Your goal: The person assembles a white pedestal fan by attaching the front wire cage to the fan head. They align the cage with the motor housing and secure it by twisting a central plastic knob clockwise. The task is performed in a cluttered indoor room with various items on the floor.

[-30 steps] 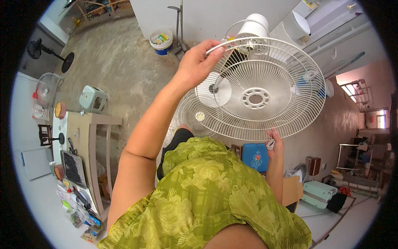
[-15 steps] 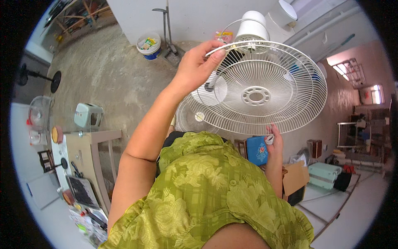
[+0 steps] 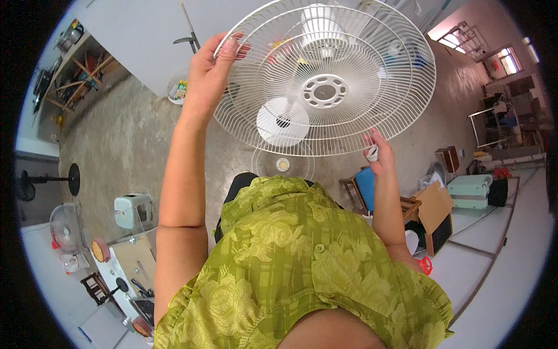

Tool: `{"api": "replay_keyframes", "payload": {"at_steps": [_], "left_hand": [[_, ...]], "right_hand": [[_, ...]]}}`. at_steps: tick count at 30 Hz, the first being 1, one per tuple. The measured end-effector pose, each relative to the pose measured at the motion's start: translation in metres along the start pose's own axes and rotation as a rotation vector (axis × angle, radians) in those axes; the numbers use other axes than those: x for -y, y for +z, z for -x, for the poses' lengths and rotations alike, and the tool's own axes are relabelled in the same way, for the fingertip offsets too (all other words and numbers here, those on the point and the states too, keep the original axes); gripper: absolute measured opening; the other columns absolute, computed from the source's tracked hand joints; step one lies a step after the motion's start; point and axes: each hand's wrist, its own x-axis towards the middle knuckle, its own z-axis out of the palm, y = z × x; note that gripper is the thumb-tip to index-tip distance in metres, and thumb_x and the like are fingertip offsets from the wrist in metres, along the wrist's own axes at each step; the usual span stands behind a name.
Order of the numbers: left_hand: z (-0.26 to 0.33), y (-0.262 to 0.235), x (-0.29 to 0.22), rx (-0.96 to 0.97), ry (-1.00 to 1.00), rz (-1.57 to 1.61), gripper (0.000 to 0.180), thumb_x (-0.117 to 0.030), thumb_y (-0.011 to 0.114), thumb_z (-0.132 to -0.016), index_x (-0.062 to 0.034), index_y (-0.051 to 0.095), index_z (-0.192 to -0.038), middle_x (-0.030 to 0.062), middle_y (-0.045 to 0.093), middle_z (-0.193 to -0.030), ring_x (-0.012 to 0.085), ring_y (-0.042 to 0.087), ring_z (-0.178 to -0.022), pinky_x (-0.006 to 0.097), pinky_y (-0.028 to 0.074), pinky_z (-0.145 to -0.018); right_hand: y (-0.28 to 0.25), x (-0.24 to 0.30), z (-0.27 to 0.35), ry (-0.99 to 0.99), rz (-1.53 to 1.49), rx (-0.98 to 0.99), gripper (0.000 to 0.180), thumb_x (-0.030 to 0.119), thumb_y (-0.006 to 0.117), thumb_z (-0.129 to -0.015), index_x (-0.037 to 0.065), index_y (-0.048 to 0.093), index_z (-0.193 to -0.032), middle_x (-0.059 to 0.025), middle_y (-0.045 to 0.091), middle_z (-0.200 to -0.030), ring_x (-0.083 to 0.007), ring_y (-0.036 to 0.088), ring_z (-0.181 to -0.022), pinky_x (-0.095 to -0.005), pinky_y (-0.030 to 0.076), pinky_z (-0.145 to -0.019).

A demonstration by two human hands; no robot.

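Observation:
A large white wire fan grille (image 3: 324,92) is raised in front of me, tilted, with an oval-holed hub. My left hand (image 3: 210,70) is closed round its left rim, thumb on the near side. At the lower right rim is my right hand (image 3: 381,158), fingertips against the wires, with a small whitish thing (image 3: 372,153) also in it, too small to name. Through the wires show the white fan motor housing (image 3: 321,23) and a round white disc (image 3: 267,123) like a fan base. A second wire grille (image 3: 282,165) lies on the floor close to my legs.
A pale stool (image 3: 132,212) stands at left, near a table (image 3: 132,260) with tools. At right are a wooden chair with a blue seat (image 3: 365,189), an open cardboard box (image 3: 436,206) and a mint-green case (image 3: 468,191). A bucket (image 3: 177,92) sits by the wall.
The grille and both hands have shifted left and upward in view. The view itself has turned, so the floor things sit differently. Both hands remain at the rim.

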Motion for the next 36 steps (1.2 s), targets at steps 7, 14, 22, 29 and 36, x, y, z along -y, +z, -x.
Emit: {"api": "replay_keyframes", "payload": {"at_steps": [7, 14, 22, 29, 36], "left_hand": [[-0.003, 0.006, -0.008, -0.038, -0.032, -0.011, 0.038, -0.033, 0.042, -0.095, -0.0019, 0.054, -0.114, 0.0119, 0.063, -0.099, 0.0182, 0.059, -0.094, 0.032, 0.043, -0.086], [0.0, 0.014, -0.006, -0.045, -0.072, -0.033, 0.039, -0.034, 0.042, -0.095, -0.0019, 0.054, -0.114, 0.0131, 0.063, -0.1, 0.0195, 0.059, -0.095, 0.032, 0.044, -0.087], [0.005, 0.034, -0.015, -0.066, -0.093, -0.044, 0.039, -0.035, 0.044, -0.094, -0.0019, 0.055, -0.113, 0.0122, 0.063, -0.099, 0.0191, 0.059, -0.095, 0.032, 0.044, -0.086], [0.004, 0.037, -0.009, -0.009, -0.029, -0.017, 0.037, -0.032, 0.047, -0.094, -0.001, 0.055, -0.113, 0.0103, 0.063, -0.098, 0.0173, 0.059, -0.096, 0.031, 0.044, -0.086], [0.003, 0.04, -0.008, 0.041, -0.025, -0.07, 0.037, -0.029, 0.048, -0.093, 0.0003, 0.054, -0.114, 0.0103, 0.062, -0.102, 0.0178, 0.058, -0.099, 0.031, 0.043, -0.089]], "right_hand": [[0.001, 0.01, 0.005, 0.005, 0.016, 0.036, 0.039, 0.017, 0.052, -0.09, 0.003, 0.046, -0.125, -0.0068, 0.059, -0.102, -0.0124, 0.057, -0.092, -0.0257, 0.045, -0.048], [-0.003, 0.017, 0.009, -0.007, 0.01, -0.005, 0.04, 0.016, 0.055, -0.087, 0.002, 0.048, -0.124, -0.007, 0.06, -0.098, -0.0123, 0.058, -0.088, -0.0253, 0.043, -0.049], [-0.021, 0.018, 0.002, -0.003, 0.023, 0.011, 0.044, 0.014, 0.055, -0.087, 0.003, 0.043, -0.128, -0.0075, 0.058, -0.108, -0.0123, 0.057, -0.092, -0.0257, 0.045, -0.049], [-0.028, 0.009, -0.002, 0.031, -0.037, 0.03, 0.047, 0.015, 0.054, -0.087, 0.004, 0.04, -0.131, -0.0087, 0.058, -0.107, -0.0132, 0.057, -0.084, -0.0274, 0.045, -0.048], [-0.037, 0.0, -0.011, 0.105, -0.055, 0.027, 0.045, 0.015, 0.054, -0.088, 0.006, 0.041, -0.131, -0.0106, 0.057, -0.103, -0.014, 0.055, -0.079, -0.0279, 0.044, -0.05]]}}
